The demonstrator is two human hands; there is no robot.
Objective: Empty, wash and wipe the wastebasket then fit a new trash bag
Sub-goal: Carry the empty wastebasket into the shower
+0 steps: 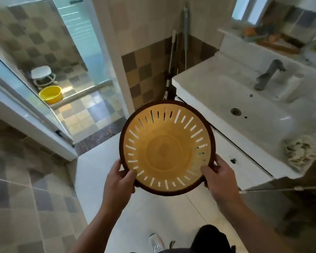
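Observation:
I look straight down into a round wastebasket [165, 152] with a tan slotted inside and a dark brown rim, held in the air above the white floor. It holds nothing and has no bag in it. My left hand [119, 181] grips the rim at its lower left, thumb inside. On the lower right of the rim my right hand [218, 179] grips the same way. The basket hangs just left of the white washbasin [217, 84], whose grey faucet [268, 73] stands at the back.
A crumpled cloth [299, 154] lies at the basin's near right corner, and a white bottle [294, 86] stands by the faucet. To the left, a glass shower door [35, 99] stands open onto a yellow tub [50, 94] and a white stool [42, 74]. Mop handles [173, 52] lean in the corner.

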